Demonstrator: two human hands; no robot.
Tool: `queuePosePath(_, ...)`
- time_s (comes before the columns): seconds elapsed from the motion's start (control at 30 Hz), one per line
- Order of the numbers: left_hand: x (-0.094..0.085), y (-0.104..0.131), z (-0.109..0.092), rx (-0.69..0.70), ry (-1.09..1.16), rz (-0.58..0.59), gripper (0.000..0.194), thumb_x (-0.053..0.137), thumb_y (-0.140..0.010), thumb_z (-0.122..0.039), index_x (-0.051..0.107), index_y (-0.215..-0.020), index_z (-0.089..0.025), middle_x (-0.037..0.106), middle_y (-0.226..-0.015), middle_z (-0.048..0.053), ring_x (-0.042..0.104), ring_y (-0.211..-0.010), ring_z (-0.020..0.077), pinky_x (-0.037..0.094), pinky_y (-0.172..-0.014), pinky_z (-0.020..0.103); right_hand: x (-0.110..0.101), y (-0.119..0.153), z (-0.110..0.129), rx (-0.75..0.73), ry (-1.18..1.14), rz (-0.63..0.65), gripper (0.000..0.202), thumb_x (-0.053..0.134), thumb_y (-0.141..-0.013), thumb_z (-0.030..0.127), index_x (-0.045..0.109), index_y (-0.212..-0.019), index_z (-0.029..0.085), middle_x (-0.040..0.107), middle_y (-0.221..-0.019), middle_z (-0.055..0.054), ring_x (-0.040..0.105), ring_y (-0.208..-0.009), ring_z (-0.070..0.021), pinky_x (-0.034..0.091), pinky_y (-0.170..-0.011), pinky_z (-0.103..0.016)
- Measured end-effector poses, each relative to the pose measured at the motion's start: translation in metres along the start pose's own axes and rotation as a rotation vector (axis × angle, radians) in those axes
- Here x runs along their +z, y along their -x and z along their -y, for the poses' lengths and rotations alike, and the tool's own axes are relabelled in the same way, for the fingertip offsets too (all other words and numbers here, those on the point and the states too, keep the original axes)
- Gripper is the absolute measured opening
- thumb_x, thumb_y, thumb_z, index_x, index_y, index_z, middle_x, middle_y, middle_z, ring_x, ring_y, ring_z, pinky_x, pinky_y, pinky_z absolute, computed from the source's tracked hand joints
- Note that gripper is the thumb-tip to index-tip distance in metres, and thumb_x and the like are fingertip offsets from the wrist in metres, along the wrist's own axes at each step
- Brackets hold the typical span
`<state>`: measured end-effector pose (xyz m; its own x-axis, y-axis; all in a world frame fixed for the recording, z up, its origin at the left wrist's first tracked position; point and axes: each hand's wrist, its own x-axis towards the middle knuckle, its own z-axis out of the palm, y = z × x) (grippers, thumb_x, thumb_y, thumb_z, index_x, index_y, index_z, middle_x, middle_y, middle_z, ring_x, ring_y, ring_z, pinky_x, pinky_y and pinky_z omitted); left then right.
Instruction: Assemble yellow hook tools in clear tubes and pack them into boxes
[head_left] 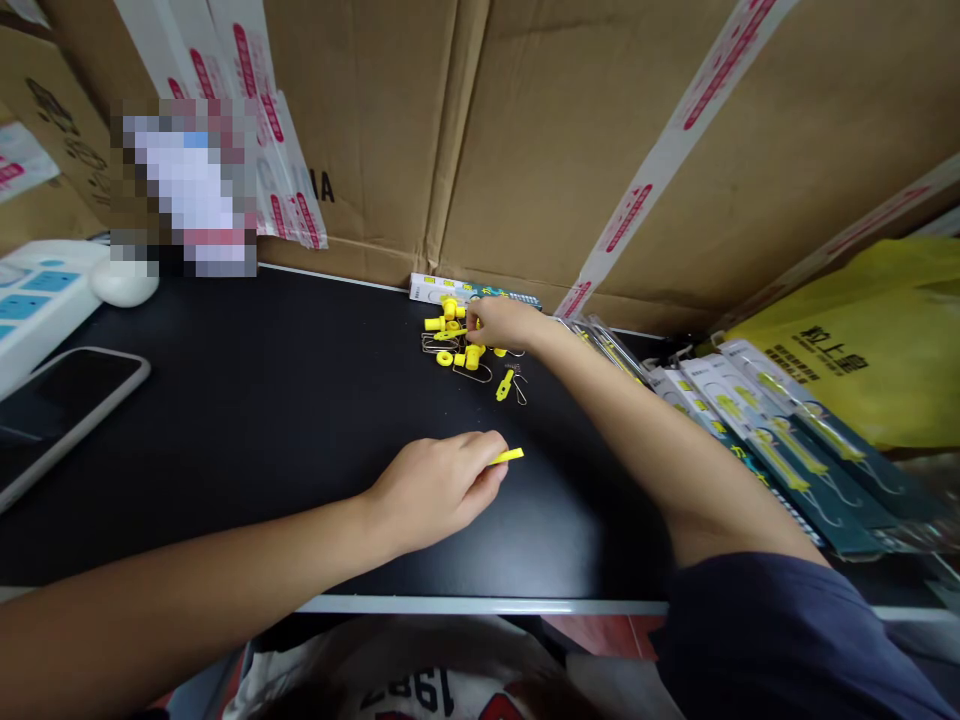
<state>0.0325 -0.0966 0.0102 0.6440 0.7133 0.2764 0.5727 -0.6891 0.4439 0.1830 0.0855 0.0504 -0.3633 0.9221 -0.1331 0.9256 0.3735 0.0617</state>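
My left hand (pixel 442 488) is closed above the near middle of the black table, and a flat yellow plastic piece (pixel 511 456) sticks out from between thumb and fingers. Farther back, my right hand (pixel 501 322) reaches into a small pile of yellow plastic parts (pixel 472 357), its fingertips bent together. Whether they pinch a part is hidden. Bent metal wires (pixel 480 376) lie among the yellow pieces. At the pile's near right lie a flat yellow part (pixel 505 386), a small spring (pixel 513 368) and a wire clip (pixel 520 386).
Behind the pile lies a printed card package (pixel 442 290) against a large cardboard box (pixel 360 130). Packaged yellow hook tools (pixel 780 450) and a yellow bag (pixel 847 340) stand right. A phone (pixel 67 410), a white rounded object (pixel 126 284) and a power strip (pixel 45 300) sit left.
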Motion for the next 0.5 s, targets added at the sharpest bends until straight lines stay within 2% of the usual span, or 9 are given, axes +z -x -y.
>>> queuePosePath(0.27, 0.0, -0.001, 0.0, -0.016, 0.013, 0.008, 0.017, 0.037, -0.095, -0.026, 0.052, -0.092, -0.018, 0.064, -0.085, 0.001, 0.064, -0.076, 0.0165, 0.045, -0.063, 0.026, 0.004, 0.0, -0.01, -0.065, -0.113, 0.008, 0.012, 0.058, -0.07, 0.013, 0.066, -0.079, 0.015, 0.068, -0.083, -0.006, 0.059, -0.073, -0.016, 0.038, -0.059, -0.024)
queuePosePath(0.5, -0.001, -0.001, 0.0, -0.035, 0.022, 0.007, 0.017, 0.037, -0.095, -0.026, 0.052, -0.091, -0.019, 0.064, -0.084, 0.001, 0.064, -0.075, 0.0162, 0.044, -0.064, 0.026, -0.007, 0.013, -0.015, -0.077, -0.194, -0.064, 0.011, 0.053, -0.075, 0.013, 0.061, -0.082, 0.014, 0.065, -0.079, -0.005, 0.054, -0.068, -0.0132, 0.035, -0.057, -0.022)
